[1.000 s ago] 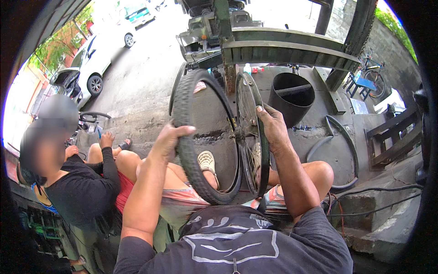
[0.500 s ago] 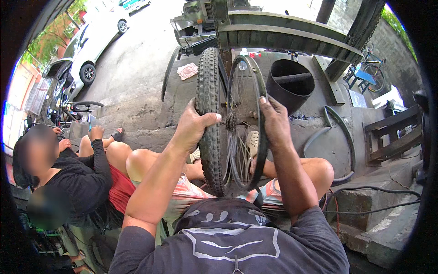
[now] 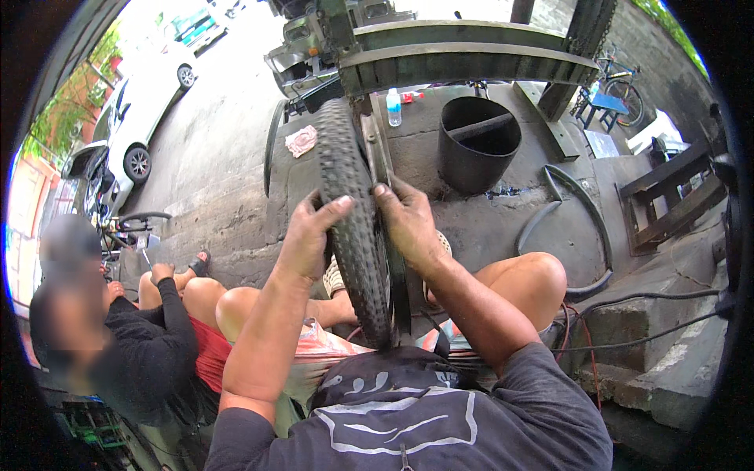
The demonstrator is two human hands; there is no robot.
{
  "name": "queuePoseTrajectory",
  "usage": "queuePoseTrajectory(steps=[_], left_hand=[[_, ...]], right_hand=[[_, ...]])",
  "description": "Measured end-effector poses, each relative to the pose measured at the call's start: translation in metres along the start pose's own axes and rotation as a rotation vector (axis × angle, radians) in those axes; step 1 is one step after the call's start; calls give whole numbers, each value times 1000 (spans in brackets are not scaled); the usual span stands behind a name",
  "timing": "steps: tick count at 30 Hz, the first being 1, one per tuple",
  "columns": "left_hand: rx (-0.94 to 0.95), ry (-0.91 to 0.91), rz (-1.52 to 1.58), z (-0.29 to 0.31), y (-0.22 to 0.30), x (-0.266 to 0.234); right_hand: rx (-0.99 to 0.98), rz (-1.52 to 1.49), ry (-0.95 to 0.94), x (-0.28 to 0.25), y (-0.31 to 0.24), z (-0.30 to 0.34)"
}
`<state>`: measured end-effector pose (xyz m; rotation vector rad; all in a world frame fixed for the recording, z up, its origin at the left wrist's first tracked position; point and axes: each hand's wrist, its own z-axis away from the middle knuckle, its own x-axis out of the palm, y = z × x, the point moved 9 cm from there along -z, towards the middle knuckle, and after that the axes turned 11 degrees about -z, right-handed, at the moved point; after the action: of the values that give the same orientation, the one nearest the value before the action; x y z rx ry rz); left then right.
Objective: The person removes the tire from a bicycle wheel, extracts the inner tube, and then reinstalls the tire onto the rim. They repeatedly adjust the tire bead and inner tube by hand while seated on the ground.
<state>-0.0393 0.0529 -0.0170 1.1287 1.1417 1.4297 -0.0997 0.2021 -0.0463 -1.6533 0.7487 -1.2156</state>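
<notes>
While both forearms (image 3: 263,345) slant inward, the left hand (image 3: 305,237) clasps the knobby tire (image 3: 357,243) and the right hand (image 3: 410,221) the wheel rim (image 3: 376,149).

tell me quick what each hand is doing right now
Left hand: closed on the knobby black tyre, thumb across its tread.
Right hand: closed on the wheel rim beside it, fingers partly hidden.

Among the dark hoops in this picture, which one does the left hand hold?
The upright knobby tyre, gripped by the left hand. The right hand holds the wheel rim beside it; the bent hoop lies on the ground, touched by neither.
</notes>
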Motion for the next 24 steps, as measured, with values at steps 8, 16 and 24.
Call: queuePoseTrajectory(steps=[8, 16, 24], left_hand=[[-148, -66, 128, -13, -3, -15], [-202, -250, 228, -12, -10, -10], [-179, 0, 14, -4, -9, -29]], right_hand=[[-87, -195, -16, 30, 7, 12], [-56, -130, 12, 29, 39, 28], [-51, -267, 16, 12, 47, 35]])
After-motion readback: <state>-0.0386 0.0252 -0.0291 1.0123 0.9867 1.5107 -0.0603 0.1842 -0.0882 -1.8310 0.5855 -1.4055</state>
